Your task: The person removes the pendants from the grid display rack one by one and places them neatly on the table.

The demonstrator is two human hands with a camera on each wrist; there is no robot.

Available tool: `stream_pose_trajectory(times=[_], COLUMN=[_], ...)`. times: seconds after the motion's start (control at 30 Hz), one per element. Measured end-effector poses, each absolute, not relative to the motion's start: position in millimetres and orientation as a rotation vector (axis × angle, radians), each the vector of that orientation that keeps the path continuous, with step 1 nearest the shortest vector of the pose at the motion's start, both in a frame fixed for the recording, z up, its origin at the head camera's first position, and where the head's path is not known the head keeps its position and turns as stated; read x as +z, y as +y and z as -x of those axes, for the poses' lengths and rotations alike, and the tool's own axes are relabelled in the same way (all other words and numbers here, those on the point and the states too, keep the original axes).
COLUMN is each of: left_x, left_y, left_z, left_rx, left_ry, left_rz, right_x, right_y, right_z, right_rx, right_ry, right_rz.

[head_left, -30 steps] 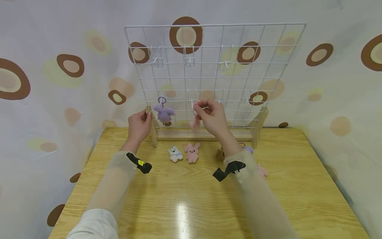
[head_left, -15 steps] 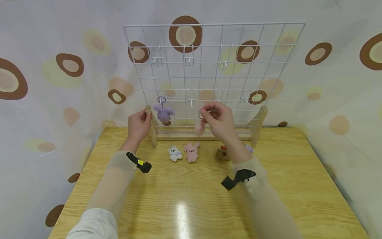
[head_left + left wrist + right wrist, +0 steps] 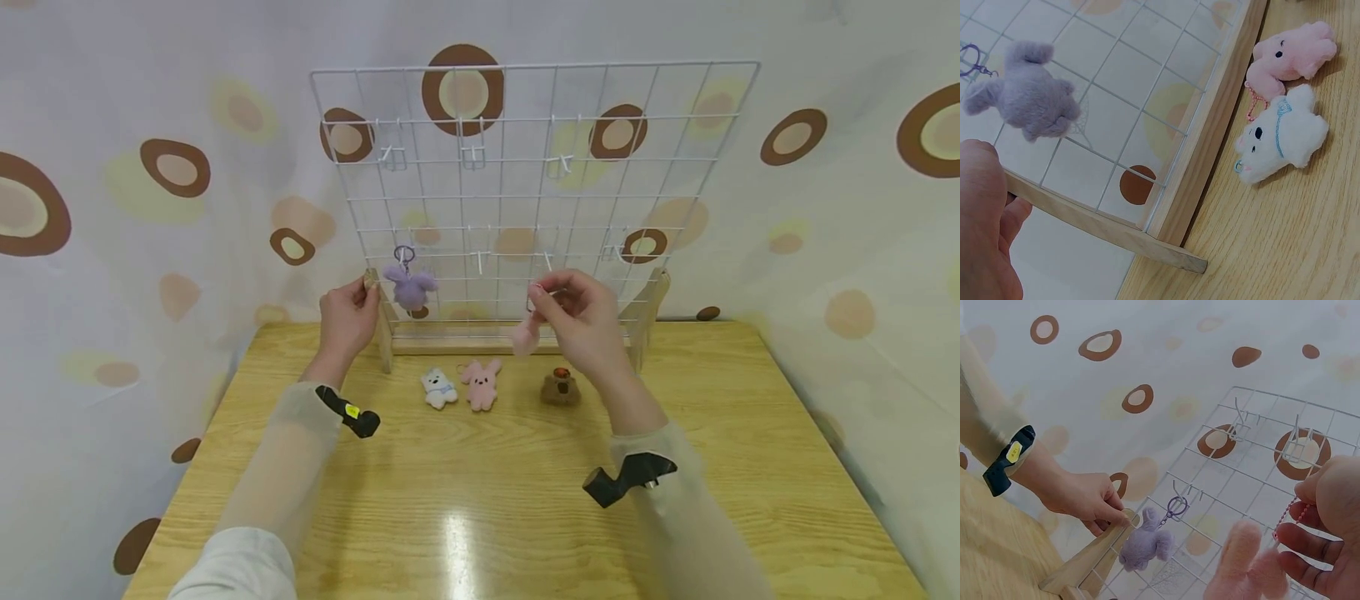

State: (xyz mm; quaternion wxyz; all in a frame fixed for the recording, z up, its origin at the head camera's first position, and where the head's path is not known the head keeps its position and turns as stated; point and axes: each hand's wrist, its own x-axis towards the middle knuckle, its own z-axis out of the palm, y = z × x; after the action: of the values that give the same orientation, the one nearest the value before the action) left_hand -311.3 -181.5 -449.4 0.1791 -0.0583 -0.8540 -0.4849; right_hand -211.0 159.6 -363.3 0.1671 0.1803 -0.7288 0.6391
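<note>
My left hand (image 3: 348, 312) grips the top of the wooden upright (image 3: 385, 332) at the left end of the display stand. My right hand (image 3: 583, 325) pinches the pink bead chain (image 3: 1282, 515) of a pink plush keychain (image 3: 526, 337), which dangles in front of the white wire grid (image 3: 525, 67). In the right wrist view its long, rabbit-like ears point upward. A purple plush bunny keychain (image 3: 410, 290) hangs by its ring from a hook near my left hand. Just in front of the stand, a white plush bear (image 3: 438, 388) and a pink plush bunny (image 3: 481, 385) lie face up.
Several white hooks are fixed to the grid, one of them (image 3: 480, 262) left of my right hand and another (image 3: 564, 164) higher up. A brown plush toy (image 3: 561, 389) sits on the wooden table (image 3: 405, 475) below my right hand. A patterned curtain (image 3: 847, 225) stands behind.
My right hand has moved right and down, away from the middle lower hook, carrying the pink plush keychain. The brown plush toy has come into sight. My left hand has stayed on the upright.
</note>
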Motion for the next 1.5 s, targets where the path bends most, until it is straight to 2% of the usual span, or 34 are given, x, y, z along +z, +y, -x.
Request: stream_pose_trajectory(times=[0.67,1.13,1.5], left_x=[-453.2,-450.6,-450.6], left_y=[-180.9,-178.9,-179.3], left_z=[309.0,306.7,310.6], left_rx=[-1.355,-1.343,-1.34], left_ry=[-2.428,-2.415,-2.399], left_rz=[0.133,0.154,0.146], right_x=[-382.4,-409.1,-425.1], right_y=[194.9,216.0,221.3], right_z=[178.6,153.6,139.9], right_rx=[1.775,1.738,1.73], right_ry=[-2.041,-2.06,-2.125], right_rz=[-0.478,-0.427,-0.262])
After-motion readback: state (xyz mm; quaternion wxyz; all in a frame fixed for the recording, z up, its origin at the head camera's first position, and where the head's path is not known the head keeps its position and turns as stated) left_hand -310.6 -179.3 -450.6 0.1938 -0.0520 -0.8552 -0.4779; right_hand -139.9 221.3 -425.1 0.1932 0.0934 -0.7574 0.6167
